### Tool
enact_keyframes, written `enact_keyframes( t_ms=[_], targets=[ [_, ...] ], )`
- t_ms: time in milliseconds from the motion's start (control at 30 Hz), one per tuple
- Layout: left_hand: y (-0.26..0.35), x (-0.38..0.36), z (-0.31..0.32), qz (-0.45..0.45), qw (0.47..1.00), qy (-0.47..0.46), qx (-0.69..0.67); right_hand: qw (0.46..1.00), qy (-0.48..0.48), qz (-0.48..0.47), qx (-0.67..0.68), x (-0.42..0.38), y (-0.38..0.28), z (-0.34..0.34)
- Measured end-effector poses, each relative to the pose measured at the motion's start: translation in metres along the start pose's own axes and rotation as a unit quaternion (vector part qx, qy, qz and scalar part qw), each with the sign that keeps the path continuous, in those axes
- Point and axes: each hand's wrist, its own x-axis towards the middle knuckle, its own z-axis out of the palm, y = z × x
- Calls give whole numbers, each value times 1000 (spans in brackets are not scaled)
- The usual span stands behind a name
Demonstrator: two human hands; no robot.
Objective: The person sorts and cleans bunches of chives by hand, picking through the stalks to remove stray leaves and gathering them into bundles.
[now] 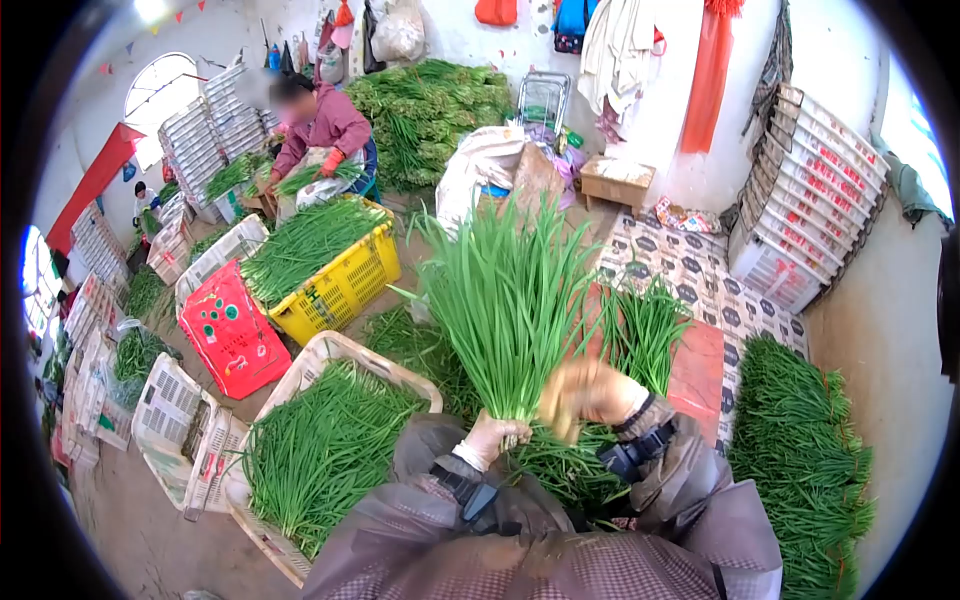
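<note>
A thick bunch of garlic chives (505, 310) stands upright in front of me, its leaves fanning out at the top. Wearing a pale glove, my left hand (490, 437) is wrapped round its lower end. My right hand (588, 395), in a tan glove, is beside the base of the bunch, its fingers smeared by motion. Another pile of chives (645, 335) lies behind that hand on a reddish board (697, 375). Loose greens (570, 465) rest below my hands, over my lap.
A white crate (420, 384) of chives stands to my left, with a yellow crate (345, 290) beyond it. A person (325, 135) in red gloves works behind that. Stacked bundles (800, 470) line the right side. Nested white crates (805, 200) lean by the wall.
</note>
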Motion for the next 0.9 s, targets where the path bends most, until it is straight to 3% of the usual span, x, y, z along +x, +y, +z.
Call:
enact_keyframes(
  t_ms=[33,100,167,233,333,367,433,533,633,767,900],
  targets=[
    [15,-11,23,34,999,13,-26,978,-100,129,-132,4,-22,26],
    [4,-8,7,47,998,17,30,879,-109,77,-458,15,-10,25],
    [-4,-9,0,54,993,45,97,967,36,24,-252,25,-25,33],
    [-1,-14,4,29,993,32,110,927,188,-113,-305,43,-31,28],
    [-7,-17,6,52,988,45,138,722,256,-230,-600,74,-34,-1],
    [-6,-19,7,61,987,46,142,662,300,-196,-658,77,-33,-7],
    [-5,-19,-1,28,987,27,157,598,351,-158,-703,84,-35,-10],
    [-11,-19,-8,40,986,12,163,559,364,-233,-708,88,-36,-17],
    [-17,-17,-16,38,985,11,169,612,402,-143,-666,87,-52,-13],
    [-18,-20,-19,47,985,4,167,638,422,-88,-638,92,-68,-8],
    [-12,-27,-7,105,980,-7,166,591,441,-76,-671,103,-72,-9]
  ],
)
